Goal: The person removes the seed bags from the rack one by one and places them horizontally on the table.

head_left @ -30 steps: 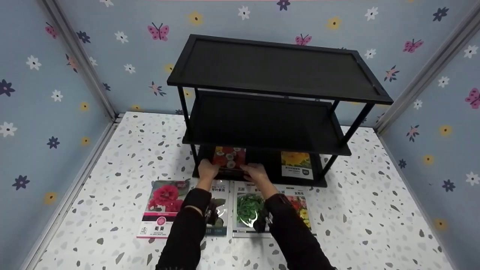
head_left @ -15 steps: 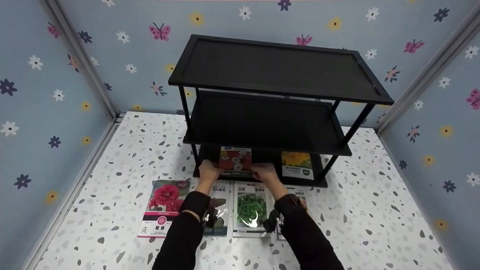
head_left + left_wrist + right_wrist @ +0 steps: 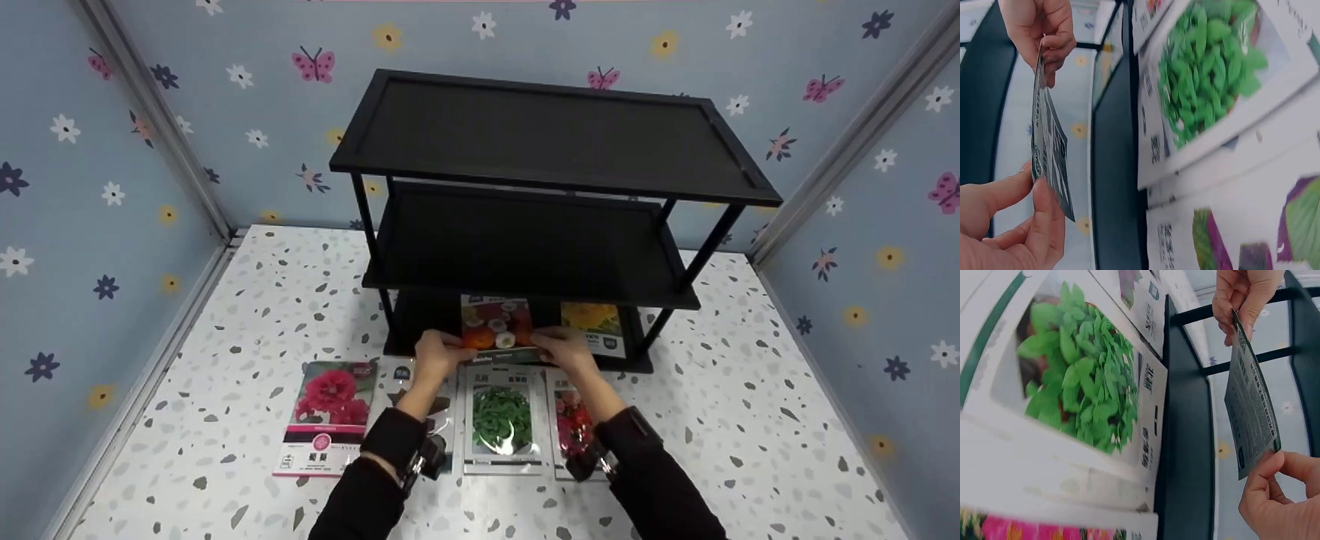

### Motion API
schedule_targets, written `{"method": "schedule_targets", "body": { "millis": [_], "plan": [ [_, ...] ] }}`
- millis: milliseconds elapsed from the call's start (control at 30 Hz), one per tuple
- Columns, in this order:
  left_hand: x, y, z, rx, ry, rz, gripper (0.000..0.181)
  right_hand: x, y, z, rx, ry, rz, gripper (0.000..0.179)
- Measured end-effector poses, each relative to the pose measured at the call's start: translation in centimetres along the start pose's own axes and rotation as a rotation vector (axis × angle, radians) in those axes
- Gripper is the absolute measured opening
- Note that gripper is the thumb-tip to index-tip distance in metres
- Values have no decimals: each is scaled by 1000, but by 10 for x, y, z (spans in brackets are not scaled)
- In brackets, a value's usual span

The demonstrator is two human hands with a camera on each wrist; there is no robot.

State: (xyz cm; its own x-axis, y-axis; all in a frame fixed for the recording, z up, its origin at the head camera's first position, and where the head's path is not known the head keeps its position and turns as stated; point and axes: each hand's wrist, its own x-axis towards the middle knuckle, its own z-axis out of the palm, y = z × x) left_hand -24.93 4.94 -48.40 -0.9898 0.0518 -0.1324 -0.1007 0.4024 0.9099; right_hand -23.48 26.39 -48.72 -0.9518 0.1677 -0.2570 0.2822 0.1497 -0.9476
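Observation:
Both hands hold a seed packet (image 3: 495,319) with red, orange and white flowers on its front, at the front of the rack's bottom shelf. My left hand (image 3: 437,354) pinches its left near corner between thumb and fingers. The right near corner is pinched by my right hand (image 3: 566,349). In the left wrist view the packet (image 3: 1050,135) appears nearly edge-on, raised off the shelf at this end. Its printed back (image 3: 1249,396) faces the right wrist camera. The middle shelf hides its far end. A yellow-flower packet (image 3: 592,326) lies to its right on the same shelf.
The black three-tier rack (image 3: 555,135) stands against the patterned wall. In front lie a pink-flower packet (image 3: 330,416), a partly covered dark-leaf packet (image 3: 401,373), a green-leaf packet (image 3: 502,420) and a red-flower packet (image 3: 571,420). The middle shelf (image 3: 525,240) overhangs the hands.
The orange-flower packet has shifted right along the bottom shelf, and its near edge has come forward. Both hands have moved right with it, keeping hold of its corners.

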Motion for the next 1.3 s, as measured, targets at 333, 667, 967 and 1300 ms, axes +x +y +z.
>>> {"method": "schedule_targets", "body": {
  "millis": [333,667,967,1300],
  "plan": [
    [-37,7,22,-165,-51,177,26,-32,6,-33,-133,64,-110,18],
    [-69,8,58,-166,-114,328,23,-62,27,-66,-181,139,-167,12],
    [-90,5,98,-85,-148,361,22,-87,48,-95,-354,275,-161,14],
    [-99,7,136,-156,-219,307,27,-103,69,-124,-423,356,-113,18]
  ]
}}
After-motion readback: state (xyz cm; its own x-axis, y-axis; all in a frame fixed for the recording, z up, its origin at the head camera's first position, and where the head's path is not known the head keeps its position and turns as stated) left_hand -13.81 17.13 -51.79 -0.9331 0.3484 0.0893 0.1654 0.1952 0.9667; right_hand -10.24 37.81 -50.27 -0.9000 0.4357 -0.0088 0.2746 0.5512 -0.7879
